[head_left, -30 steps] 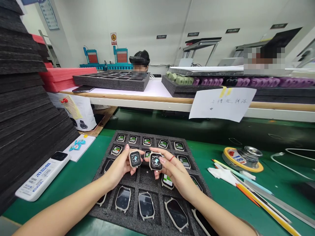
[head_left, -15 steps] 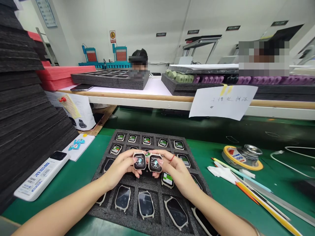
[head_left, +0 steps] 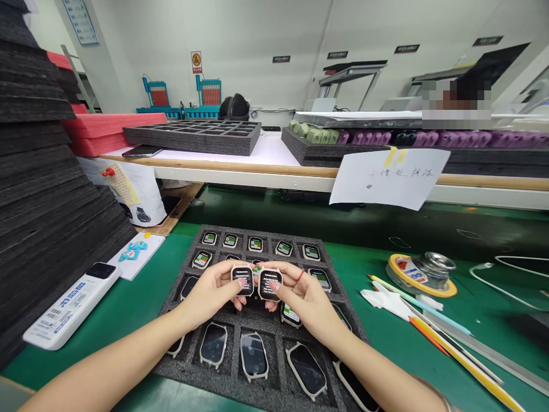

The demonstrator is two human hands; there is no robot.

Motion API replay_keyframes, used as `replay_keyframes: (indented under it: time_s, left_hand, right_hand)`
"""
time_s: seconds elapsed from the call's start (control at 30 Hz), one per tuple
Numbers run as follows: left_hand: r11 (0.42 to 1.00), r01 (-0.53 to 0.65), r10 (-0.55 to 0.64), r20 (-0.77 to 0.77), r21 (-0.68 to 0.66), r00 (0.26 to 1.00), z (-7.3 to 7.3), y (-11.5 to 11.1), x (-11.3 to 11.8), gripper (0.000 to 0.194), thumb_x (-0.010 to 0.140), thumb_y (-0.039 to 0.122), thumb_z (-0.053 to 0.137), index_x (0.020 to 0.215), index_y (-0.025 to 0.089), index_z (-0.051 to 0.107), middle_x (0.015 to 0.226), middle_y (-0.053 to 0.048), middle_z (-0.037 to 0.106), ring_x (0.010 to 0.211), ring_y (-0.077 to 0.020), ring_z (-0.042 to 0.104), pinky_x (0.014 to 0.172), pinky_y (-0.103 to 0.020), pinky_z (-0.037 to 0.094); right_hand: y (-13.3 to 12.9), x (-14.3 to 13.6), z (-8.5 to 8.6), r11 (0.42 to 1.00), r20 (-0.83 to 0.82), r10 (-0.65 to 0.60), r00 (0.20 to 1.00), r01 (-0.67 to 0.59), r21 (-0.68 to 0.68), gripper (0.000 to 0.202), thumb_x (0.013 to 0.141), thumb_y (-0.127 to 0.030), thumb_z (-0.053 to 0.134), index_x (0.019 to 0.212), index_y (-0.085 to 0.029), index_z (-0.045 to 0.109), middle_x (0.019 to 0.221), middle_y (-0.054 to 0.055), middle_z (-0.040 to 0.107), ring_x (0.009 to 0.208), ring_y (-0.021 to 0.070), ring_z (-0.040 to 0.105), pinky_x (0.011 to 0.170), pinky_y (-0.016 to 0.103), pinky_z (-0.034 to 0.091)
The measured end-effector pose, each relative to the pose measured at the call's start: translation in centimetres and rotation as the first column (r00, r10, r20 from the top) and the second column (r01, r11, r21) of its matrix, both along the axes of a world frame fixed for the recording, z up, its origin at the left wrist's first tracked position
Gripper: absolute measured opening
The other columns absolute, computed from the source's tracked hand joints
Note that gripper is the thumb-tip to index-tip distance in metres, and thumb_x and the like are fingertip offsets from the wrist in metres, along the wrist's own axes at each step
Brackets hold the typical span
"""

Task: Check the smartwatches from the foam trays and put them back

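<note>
My left hand (head_left: 217,289) is closed on a smartwatch (head_left: 247,273), its thumb resting on the lit screen. Beside it, my right hand (head_left: 298,290) grips a second smartwatch (head_left: 266,276), with the thumb also on the glass. Both are strapless watch cases with light frames, and their dark screens show lines of white text. They are held side by side over a black foam tray (head_left: 234,320). Several more watch cases lie in the tray's pockets. Those at the back show green, white and red screens, while the front ones, such as this watch case (head_left: 254,356), are dark.
A white boxy device (head_left: 71,309) lies at left near a tall stack of black foam (head_left: 51,229). At right are a roll of yellow tape (head_left: 446,289), a metal ruler (head_left: 480,349) and several pens. A shelf (head_left: 257,173) with foam trays runs across the back.
Both held watch screens have switched from a dial-like face to a text list. My thumbs have shifted inward on the glass. A co-worker's head behind the shelf has bent down.
</note>
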State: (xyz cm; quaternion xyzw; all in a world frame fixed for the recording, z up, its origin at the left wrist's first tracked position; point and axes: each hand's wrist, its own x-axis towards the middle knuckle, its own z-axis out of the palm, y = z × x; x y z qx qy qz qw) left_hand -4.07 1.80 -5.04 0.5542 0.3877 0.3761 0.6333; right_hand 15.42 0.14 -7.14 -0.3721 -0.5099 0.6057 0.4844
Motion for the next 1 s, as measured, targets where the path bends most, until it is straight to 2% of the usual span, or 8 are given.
replay_keyframes:
  time_s: [0.17,0.33,0.47,0.57,0.7,0.8,0.9,1.0]
  left_hand:
    - [0.999,0.012,-0.01,0.04,-0.033,0.999,0.1,0.0,-0.2,0.038,0.079,0.036,0.065,0.108,0.011,0.064,0.09,-0.008,0.066,0.062,-0.013,0.061,0.056,-0.026,0.053]
    - [0.998,0.035,-0.032,0.064,-0.044,0.997,-0.1,0.0,-0.3,0.038,0.081,0.036,0.057,0.109,0.011,0.062,0.086,-0.007,0.064,0.064,-0.0138,0.061,0.058,-0.027,0.053]
    - [0.996,0.022,-0.015,-0.078,0.086,0.997,-0.5,-0.2,-0.6,0.047,0.08,0.032,0.062,0.123,0.016,0.051,0.1,-0.007,0.063,0.074,-0.0157,0.063,0.063,-0.029,0.054]
    - [0.954,0.057,0.05,-0.341,0.296,0.939,-0.5,-0.3,-1.6,0.053,0.076,0.022,0.068,0.125,0.021,0.05,0.108,-0.006,0.064,0.083,-0.0179,0.063,0.073,-0.031,0.054]
    - [0.847,0.277,0.107,-0.656,0.454,0.748,-0.2,-0.3,-3.6,0.047,0.074,0.026,0.074,0.12,0.024,0.061,0.109,-0.006,0.065,0.097,-0.0242,0.061,0.09,-0.04,0.049]
    - [0.815,0.355,0.113,-0.727,0.458,0.678,0.2,-0.2,-5.0,0.049,0.075,0.032,0.075,0.122,0.026,0.063,0.118,-0.007,0.061,0.117,-0.0269,0.054,0.104,-0.043,0.041]
    - [0.81,0.371,0.129,-0.755,0.454,0.643,0.7,0.0,-6.4,0.051,0.078,0.034,0.073,0.126,0.027,0.06,0.13,-0.007,0.056,0.123,-0.025,0.051,0.108,-0.04,0.037]
    - [0.809,0.343,0.247,-0.806,0.477,0.539,1.4,0.1,-8.0,0.032,0.087,0.038,0.062,0.115,0.023,0.065,0.12,-0.007,0.063,0.115,-0.0256,0.055,0.101,-0.04,0.041]
  right_hand:
    - [-0.2,0.1,1.0,0.999,0.008,0.035,0.999,-0.035,0.009,0.042,0.081,-0.047,0.07,0.112,-0.019,0.064,0.1,0.007,0.073,0.06,0.0125,0.065,0.061,0.03,0.057]
    - [-0.2,0.1,0.7,0.998,0.027,0.044,0.999,-0.045,0.033,0.04,0.083,-0.046,0.066,0.113,-0.02,0.061,0.097,0.006,0.072,0.062,0.0132,0.065,0.063,0.03,0.057]
    - [-0.6,0.0,0.4,0.988,0.234,0.002,0.972,-0.039,0.151,0.052,0.081,-0.028,0.065,0.13,-0.023,0.048,0.11,0.007,0.066,0.082,0.0175,0.068,0.076,0.035,0.057]
    - [-0.8,-0.2,0.1,0.929,0.533,-0.125,0.837,-0.09,0.36,0.058,0.075,-0.013,0.066,0.13,-0.024,0.051,0.119,0.008,0.06,0.102,0.0227,0.063,0.088,0.041,0.053]
    - [-1.0,-0.4,-0.1,0.839,0.752,-0.207,0.626,-0.282,0.466,0.054,0.078,-0.019,0.072,0.129,-0.019,0.056,0.119,0.011,0.06,0.109,0.0273,0.058,0.099,0.048,0.047]
    - [-1.4,0.0,0.8,0.781,0.808,-0.286,0.515,-0.364,0.508,0.056,0.08,-0.025,0.073,0.132,-0.017,0.054,0.125,0.013,0.062,0.114,0.0301,0.055,0.101,0.051,0.044]
    - [-2.6,1.7,2.3,0.747,0.818,-0.384,0.428,-0.377,0.548,0.047,0.085,-0.024,0.068,0.13,-0.015,0.056,0.122,0.013,0.066,0.11,0.0297,0.057,0.096,0.049,0.047]
    - [-4.7,5.1,3.1,0.786,0.858,-0.447,0.251,-0.348,0.512,0.019,0.093,-0.025,0.054,0.097,-0.018,0.071,0.092,0.01,0.072,0.088,0.0271,0.065,0.079,0.043,0.052]
